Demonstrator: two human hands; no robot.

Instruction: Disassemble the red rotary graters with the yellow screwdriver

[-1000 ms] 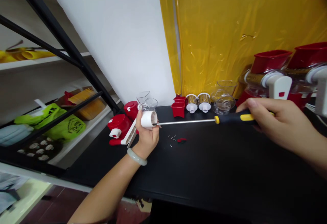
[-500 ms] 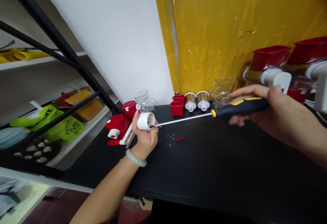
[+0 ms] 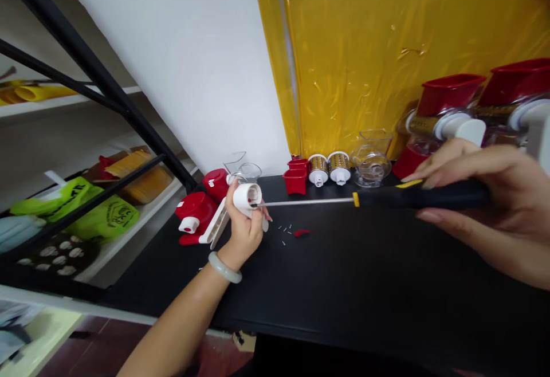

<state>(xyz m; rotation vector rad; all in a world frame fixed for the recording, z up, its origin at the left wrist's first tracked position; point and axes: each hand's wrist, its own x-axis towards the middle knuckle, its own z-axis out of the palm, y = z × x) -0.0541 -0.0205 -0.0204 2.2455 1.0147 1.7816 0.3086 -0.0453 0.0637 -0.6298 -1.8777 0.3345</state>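
Part of the white piece was covered by the left hand, and where exactly the screwdriver ended could not be told. Its handle's end was hidden by the right hand. The metal bits were too small to be identified; the rightmost red hopper was cropped.

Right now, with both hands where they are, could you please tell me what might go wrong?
The long metal screwdriver with a black-and-yellow handle could slip from the hollow white plastic part and jab the left hand, which grips close to the tip. The right hand holds the handle well away from that tip, so a wobble might shift it. The tiny silver screw-like pieces lie loose on the black tabletop, so a bump might scatter them.
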